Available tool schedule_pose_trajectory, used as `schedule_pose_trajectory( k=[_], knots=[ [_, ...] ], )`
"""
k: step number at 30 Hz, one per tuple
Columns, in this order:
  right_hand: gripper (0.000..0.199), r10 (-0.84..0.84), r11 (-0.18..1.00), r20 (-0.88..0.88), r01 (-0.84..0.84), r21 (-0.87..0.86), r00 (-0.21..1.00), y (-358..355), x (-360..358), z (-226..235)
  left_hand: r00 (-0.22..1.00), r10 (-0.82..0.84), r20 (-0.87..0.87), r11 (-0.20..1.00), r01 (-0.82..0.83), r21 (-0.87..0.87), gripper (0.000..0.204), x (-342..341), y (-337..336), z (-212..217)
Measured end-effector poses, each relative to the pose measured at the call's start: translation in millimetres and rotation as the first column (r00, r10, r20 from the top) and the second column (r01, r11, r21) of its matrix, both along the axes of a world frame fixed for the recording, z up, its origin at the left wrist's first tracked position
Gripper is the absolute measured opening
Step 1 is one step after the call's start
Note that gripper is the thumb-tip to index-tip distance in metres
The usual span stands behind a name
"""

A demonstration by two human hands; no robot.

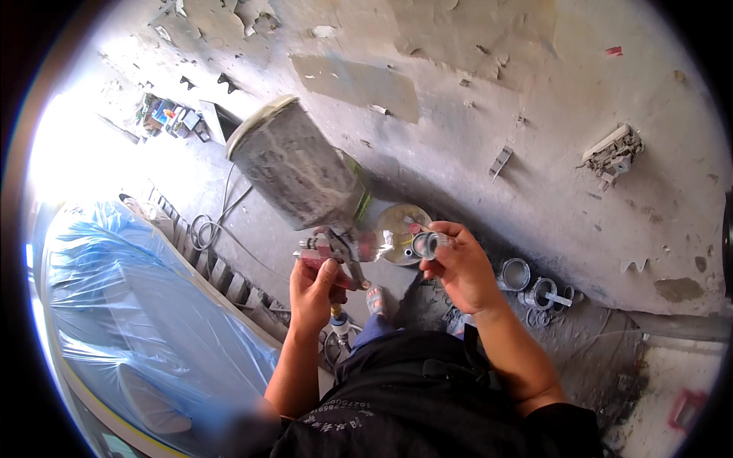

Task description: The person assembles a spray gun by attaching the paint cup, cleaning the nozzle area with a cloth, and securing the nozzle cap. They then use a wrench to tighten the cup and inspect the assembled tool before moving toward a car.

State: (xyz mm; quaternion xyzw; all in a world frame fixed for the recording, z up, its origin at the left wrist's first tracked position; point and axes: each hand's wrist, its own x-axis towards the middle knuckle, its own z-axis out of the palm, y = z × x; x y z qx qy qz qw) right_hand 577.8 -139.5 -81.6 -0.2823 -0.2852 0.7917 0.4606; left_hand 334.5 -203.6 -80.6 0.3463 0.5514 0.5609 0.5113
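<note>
My left hand [311, 294] is closed around the handle of a spray gun [330, 248] with red and metal parts. A large dust-grey paint cup [294, 164] with a pale lid sits tilted on top of the gun, leaning to the upper left. Below the gun's handle hangs an air hose fitting [337, 319]. To the right, my right hand [466, 271] pinches a grey metal ring [427, 245], apparently the gun's air cap, between thumb and fingers. It is held apart from the gun's front end.
Blue plastic film [153, 305] covers a vehicle at the left. A hose [205, 229] lies coiled on the floor. Beneath my hands stands a round, paint-stained container [401, 221]. Used cans [515, 275] line the foot of a peeling wall [489, 91]. A clutter of boxes [172, 118] sits farther off.
</note>
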Motion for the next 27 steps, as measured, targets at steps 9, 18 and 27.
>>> schedule_pose_trajectory(
  k=[9,18,27],
  knots=[
    [0.026,-0.031,0.759,0.225,0.169,-0.629,0.974,-18,47,-188,0.987,0.156,0.037,0.954,-0.140,-0.265,0.023,-43,-21,-69],
    [0.024,0.067,0.807,0.561,0.286,-0.517,0.825,32,4,-356,0.984,0.166,-0.060,0.812,-0.171,-0.558,0.028,-88,-25,-187],
    [0.049,0.131,0.985,0.971,-0.134,-0.106,0.200,141,-83,-481,0.976,0.213,0.048,0.818,-0.151,-0.555,0.035,-133,-36,-272]
  ],
)
